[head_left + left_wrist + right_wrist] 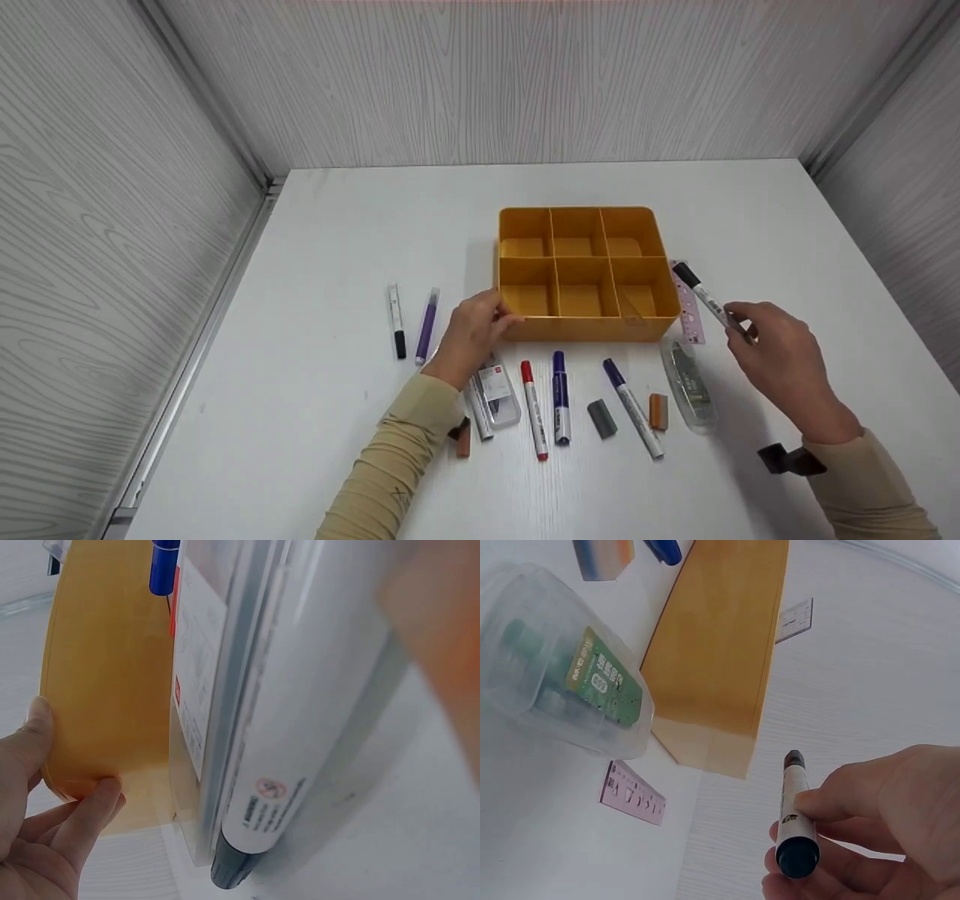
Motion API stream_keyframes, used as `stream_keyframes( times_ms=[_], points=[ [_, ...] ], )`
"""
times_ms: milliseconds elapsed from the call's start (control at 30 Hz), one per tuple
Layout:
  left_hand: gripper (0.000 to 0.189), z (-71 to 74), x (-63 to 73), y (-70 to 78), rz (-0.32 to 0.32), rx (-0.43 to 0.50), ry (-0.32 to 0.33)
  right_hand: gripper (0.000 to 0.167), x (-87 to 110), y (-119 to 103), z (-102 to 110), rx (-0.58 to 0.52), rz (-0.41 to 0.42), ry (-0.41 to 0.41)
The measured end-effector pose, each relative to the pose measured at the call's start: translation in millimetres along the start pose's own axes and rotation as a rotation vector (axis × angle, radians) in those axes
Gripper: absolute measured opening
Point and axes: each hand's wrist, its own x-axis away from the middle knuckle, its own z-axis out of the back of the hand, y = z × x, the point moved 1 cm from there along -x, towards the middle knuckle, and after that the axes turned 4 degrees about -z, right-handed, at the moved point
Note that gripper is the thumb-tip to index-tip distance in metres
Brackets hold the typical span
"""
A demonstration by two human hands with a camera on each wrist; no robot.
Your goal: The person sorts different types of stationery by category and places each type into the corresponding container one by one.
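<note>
A yellow six-compartment organizer box (pixel 585 328) sits on the white table. My left hand (pixel 471 334) pinches its front left corner, thumb and fingers on either side of the wall in the left wrist view. To the right of the box, my right hand (pixel 780 360) holds a black-capped whiteboard marker (pixel 707 300) between thumb and fingers, its cap pointing toward the box. A clear plastic piece (pixel 632 309) stands in the front right compartment. Beside the box's right wall lies a pink stencil ruler (pixel 691 315), partly behind the marker in the head view.
In front of the box lie a red marker (pixel 534 411), blue markers (pixel 561 397), a grey eraser (pixel 601 418), an orange eraser (pixel 658 412), a clear case (pixel 499 397) and an oval case (pixel 690 386). Left are a black-capped pen (pixel 396 319) and a purple pen (pixel 427 326).
</note>
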Motion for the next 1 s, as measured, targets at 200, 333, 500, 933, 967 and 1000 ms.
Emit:
stream_keyframes(
  times_ms=[200,333,500,933,967,1000],
  points=[
    [0.019,-0.9,0.3,-1.3,0.015,-0.006,-0.008,0.028,-4.4,-8.8,0.8,-0.026,0.061,0.042],
    [0.018,-1.3,0.7,-1.9,0.025,-0.007,-0.014,0.029,-7.3,-15.1,0.4,-0.037,0.088,0.045],
    [0.018,-0.8,1.0,-1.9,0.009,0.001,-0.001,0.029,-11.2,-23.4,-0.5,-0.025,0.094,0.02],
    [0.02,-1.7,0.6,-3.7,-0.014,0.021,0.006,0.028,-20.8,-46.0,-5.2,-0.028,0.145,0.003],
    [0.02,-1.8,0.4,-3.6,-0.012,0.023,0.005,0.028,-21.9,-48.0,-6.1,-0.026,0.154,0.005],
    [0.02,-1.7,0.3,-3.5,-0.007,0.023,0.002,0.028,-22.8,-50.1,-7.1,-0.025,0.16,0.006]
  ],
)
